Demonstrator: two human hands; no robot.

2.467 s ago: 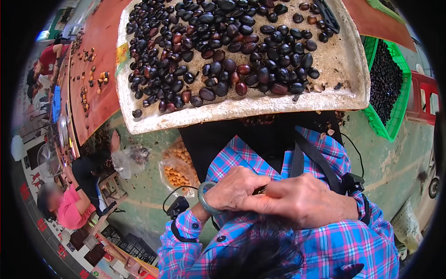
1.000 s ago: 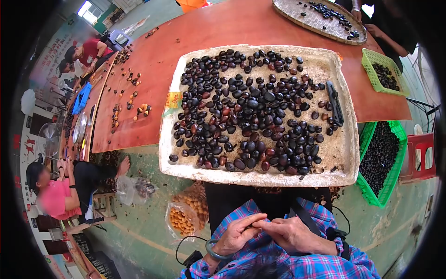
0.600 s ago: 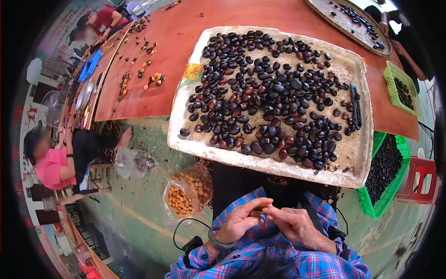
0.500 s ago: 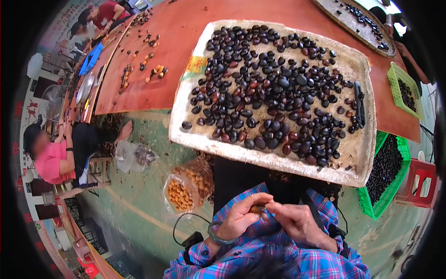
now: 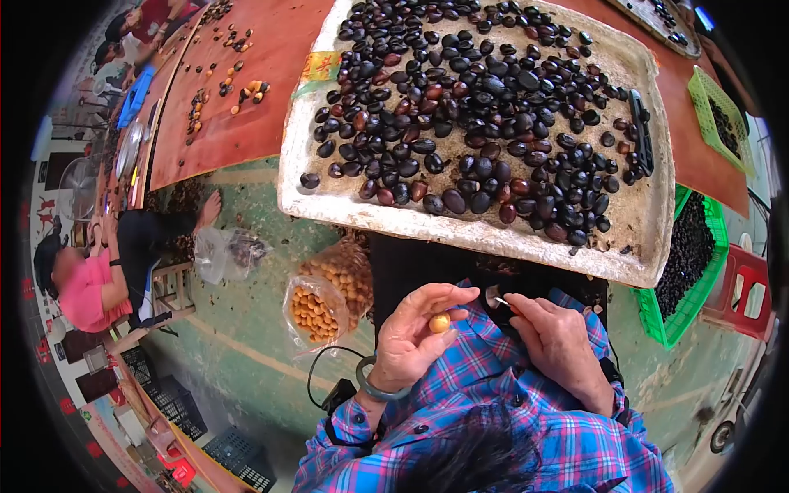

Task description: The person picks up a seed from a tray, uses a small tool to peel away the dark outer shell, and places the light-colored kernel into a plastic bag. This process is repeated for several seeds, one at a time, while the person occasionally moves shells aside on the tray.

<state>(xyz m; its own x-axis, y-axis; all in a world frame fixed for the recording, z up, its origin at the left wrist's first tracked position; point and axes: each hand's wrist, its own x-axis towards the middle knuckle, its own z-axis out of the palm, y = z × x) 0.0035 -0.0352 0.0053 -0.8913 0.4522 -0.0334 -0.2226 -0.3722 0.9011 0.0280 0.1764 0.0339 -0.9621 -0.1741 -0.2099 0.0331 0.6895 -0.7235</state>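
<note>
My left hand (image 5: 409,341) holds a round, pale yellow peeled nut (image 5: 440,323) between thumb and fingers, above my lap. To its right, my right hand (image 5: 560,349) is closed on a small metal-tipped knife (image 5: 500,301), its short blade pointing toward the left hand. Just beyond both hands lies a large white tray (image 5: 485,234), spread with many dark brown and black nuts (image 5: 501,123). On the tray's right side rests a black, narrow object (image 5: 641,135). Left of my lap, a clear plastic bag (image 5: 316,312) of yellow peeled nuts stands on the floor.
Red tabletop (image 5: 271,123) carries scattered yellow and dark nuts at left. At right are a green crate (image 5: 678,324) of dark pieces, a yellow-green basket (image 5: 699,90) and a red stool (image 5: 744,308). A person in pink (image 5: 86,292) sits at left; other people sit farther back.
My hands have moved apart. The yellow nut now shows plainly in the left hand, and the knife tip shows in the right. The view has tilted, so the tray appears higher.
</note>
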